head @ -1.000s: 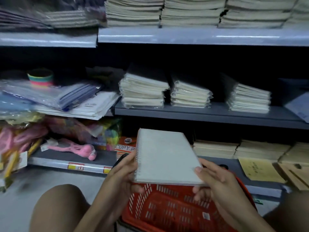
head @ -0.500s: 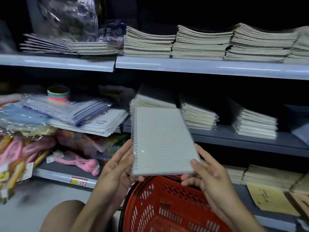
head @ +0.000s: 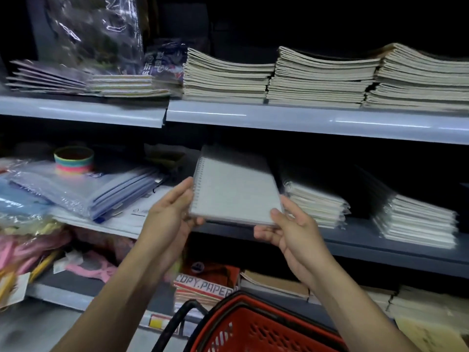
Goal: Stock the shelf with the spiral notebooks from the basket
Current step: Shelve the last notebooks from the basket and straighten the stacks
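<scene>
Both my forearms reach up from bottom of view, converging toward centre. My left hand (head: 169,216) sits at 9 o'clock of held notebook (head: 234,193): palm turned inward, fingers extended up along spiral edge, thumb hooked under near corner. My right hand (head: 295,231) sits at 4 o'clock of it: thumb pressing on top at near right corner, fingers curled beneath. Wrists bare, roughly level, angled slightly outward. Both hands apart, gripping opposite sides.
</scene>
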Tool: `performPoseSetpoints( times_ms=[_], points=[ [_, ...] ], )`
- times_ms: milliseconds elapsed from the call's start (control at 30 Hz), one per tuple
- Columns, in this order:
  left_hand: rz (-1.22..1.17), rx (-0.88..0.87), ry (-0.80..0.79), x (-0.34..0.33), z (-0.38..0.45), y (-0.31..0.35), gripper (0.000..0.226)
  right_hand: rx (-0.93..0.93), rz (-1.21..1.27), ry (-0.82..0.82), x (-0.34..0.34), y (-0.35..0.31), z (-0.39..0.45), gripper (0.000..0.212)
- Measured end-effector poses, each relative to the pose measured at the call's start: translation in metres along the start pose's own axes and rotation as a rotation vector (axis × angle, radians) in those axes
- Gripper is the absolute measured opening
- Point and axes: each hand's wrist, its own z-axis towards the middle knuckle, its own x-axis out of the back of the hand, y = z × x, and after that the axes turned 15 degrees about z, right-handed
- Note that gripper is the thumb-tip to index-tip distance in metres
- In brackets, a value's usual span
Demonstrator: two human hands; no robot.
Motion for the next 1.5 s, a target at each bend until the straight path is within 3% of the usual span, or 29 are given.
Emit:
performPoseSetpoints(
  times_ms=[167, 267, 400, 567, 767, 867, 933, 1067, 1167, 1300, 1500],
  points=[
    [0.067, -0.073, 0.131, -0.003, 0.023, 0.007, 0.022, -0.065, 0.053, -0.005, 0.002, -0.003, 0.027, 0.077],
    [0.38, -0.228, 0.125, 0.003, 0.007, -0.002, 0.03, 0.015, 0.013, -0.001, 0.018, 0.007, 0.023, 0.06],
    [0.498, -0.294, 0.231, 0.0, 0.017, -0.015, 0.035, 0.158, -0.146, 0.067, 0.02, 0.015, 0.028, 0.032],
    [0.607, -0.406, 0.354, -0.011, 0.065, -0.016, 0.011, 0.139, -0.235, 0.181, 0.007, 0.014, 0.062, 0.059],
    [0.631, -0.402, 0.423, -0.024, 0.102, -0.016, 0.007, 0.302, -0.418, 0.303, 0.002, 0.018, 0.094, 0.027],
    [0.609, -0.41, 0.437, -0.008, 0.092, -0.029, 0.03, 0.42, -0.599, 0.313, 0.022, 0.031, 0.067, 0.028],
    [0.639, -0.373, 0.415, 0.007, 0.08, -0.046, 0.051, 0.418, -0.709, 0.277, 0.032, 0.047, 0.05, 0.041],
    [0.721, -0.198, 0.187, 0.02, 0.077, -0.082, 0.096, 0.29, -0.656, 0.211, 0.039, 0.066, 0.062, 0.074],
    [0.833, -0.216, 0.074, 0.015, 0.081, -0.095, 0.092, 0.218, -0.564, 0.133, 0.03, 0.07, 0.081, 0.081],
    [0.858, -0.253, 0.108, 0.012, 0.098, -0.098, 0.052, 0.212, -0.637, 0.104, 0.032, 0.077, 0.107, 0.074],
    [0.723, -0.246, 0.132, 0.017, 0.12, -0.1, 0.052, 0.405, -0.676, 0.218, 0.03, 0.088, 0.125, 0.024]
  ],
)
